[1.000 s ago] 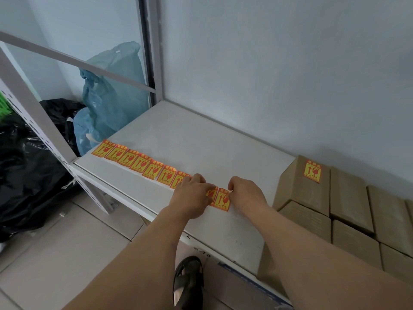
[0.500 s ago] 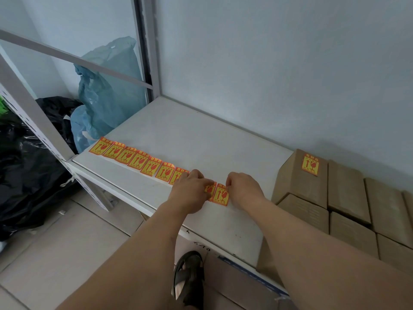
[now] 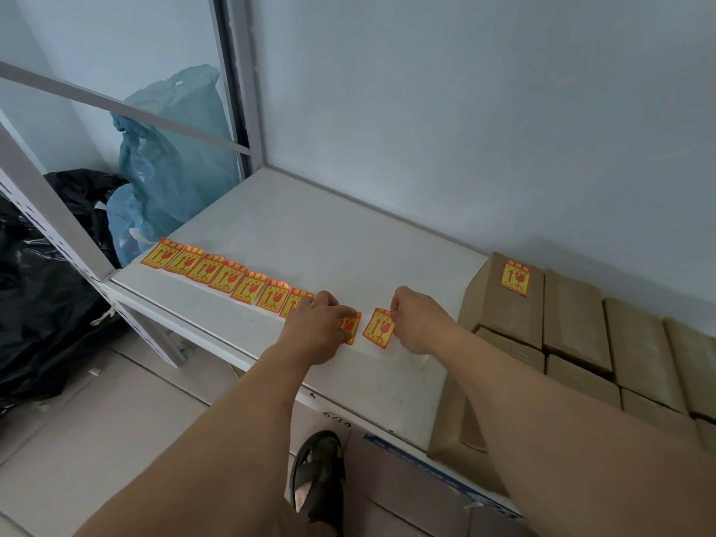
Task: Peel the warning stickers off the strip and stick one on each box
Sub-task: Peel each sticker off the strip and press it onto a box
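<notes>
— From the head camera: what is happening on the white shelf [image 3: 310, 234]?

— A person peels a warning sticker. The right hand [image 3: 420, 321] pinches the top corner of one loose sticker [image 3: 379, 328], which stands apart from the rest of the sticker strip [image 3: 228, 275]. The left hand [image 3: 319, 323] lies over the strip's near end, fingers bent down onto it, apparently pinning the backing; how firmly it grips I cannot tell.

— How much of the job is done?

— Little, by the look of it. Only one brown cardboard box [image 3: 503, 294], the far-left one on the upper layer, carries a sticker [image 3: 515, 277] on top. The neighbouring boxes [image 3: 573, 315] show bare lids, and the stack runs out of view to the right.

— And what is left?

— Roughly eight stickers lie in a row on the strip, running toward the shelf's left end. The freed one seems meant for the next bare box.
</notes>
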A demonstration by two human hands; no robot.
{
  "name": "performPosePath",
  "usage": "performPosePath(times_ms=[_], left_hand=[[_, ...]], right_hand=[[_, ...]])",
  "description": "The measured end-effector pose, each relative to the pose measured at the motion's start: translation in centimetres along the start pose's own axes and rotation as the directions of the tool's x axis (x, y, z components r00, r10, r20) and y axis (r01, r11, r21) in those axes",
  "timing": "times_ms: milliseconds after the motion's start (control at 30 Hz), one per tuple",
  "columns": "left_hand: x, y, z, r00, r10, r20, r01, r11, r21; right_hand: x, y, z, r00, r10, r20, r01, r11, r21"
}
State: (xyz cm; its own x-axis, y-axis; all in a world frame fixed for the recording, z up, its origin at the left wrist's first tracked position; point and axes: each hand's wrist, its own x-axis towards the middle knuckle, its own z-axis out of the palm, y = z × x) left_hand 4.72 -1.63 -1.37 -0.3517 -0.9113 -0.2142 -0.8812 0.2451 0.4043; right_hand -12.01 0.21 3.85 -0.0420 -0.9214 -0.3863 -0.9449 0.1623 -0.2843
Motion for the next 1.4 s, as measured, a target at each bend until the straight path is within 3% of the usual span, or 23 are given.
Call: performPosePath(times_ms=[333, 567, 733, 1033, 1400], left_hand=[[-0.4, 3.1, -1.8, 0.999, -0.018, -0.027, 0.020, 0.999, 0.042], [-0.7, 10.5, -3.6, 0.942, 0.235, -0.240, -0.197, 0.966, 0.170], [0.1, 15.5, -3.6, 0.879, 0.353, -0.319, -0.328, 0.936, 0.130], [2.0, 22.3, -0.4, 0.836, 0.522, -0.170, -0.515, 0.853, 0.086], [1.8, 23.9, 0.3, 0.829, 0.559, -0.004, -0.550, 0.818, 0.169]], right_hand=[[-3.4, 0.3, -4.7, 0.990, -0.127, -0.058, 0.128, 0.992, 0.015], [-6.7, 5.1, -8.3, 0.977, -0.142, -0.162, 0.136, 0.990, -0.047], [-8.7, 10.5, -11.0, 0.962, -0.096, -0.254, 0.100, 0.995, 0.003], [-8.9, 19.8, -14.1, 0.929, 0.064, -0.364, 0.018, 0.976, 0.216], [-5.9, 22.5, -13.5, 0.936, 0.096, -0.338, -0.020, 0.975, 0.221]])
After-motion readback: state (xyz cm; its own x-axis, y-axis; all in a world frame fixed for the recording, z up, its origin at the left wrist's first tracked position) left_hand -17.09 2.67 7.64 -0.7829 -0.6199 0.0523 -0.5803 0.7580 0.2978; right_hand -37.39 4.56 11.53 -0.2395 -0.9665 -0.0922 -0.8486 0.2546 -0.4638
